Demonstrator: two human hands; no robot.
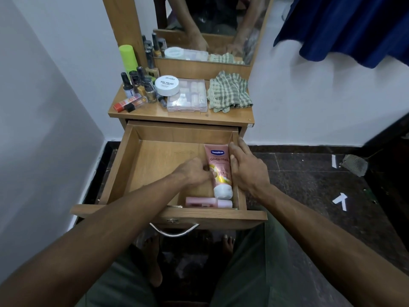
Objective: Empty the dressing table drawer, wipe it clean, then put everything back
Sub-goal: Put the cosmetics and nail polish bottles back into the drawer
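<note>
Both of your hands are down in the open drawer point(124, 173) of the dressing table point(188, 117). Your left hand point(194, 171) curls its fingers against the pink lotion tube point(219, 167), which lies along the drawer's right wall with its white cap toward you. Your right hand point(245, 167) rests nearly flat over that wall, fingers relaxed beside the tube. One pink bottle point(208, 202) lies against the front wall. Up on the tabletop sit the nail polish bottles point(141, 87), a clear plastic box point(188, 98) and a checked cloth point(229, 91).
</note>
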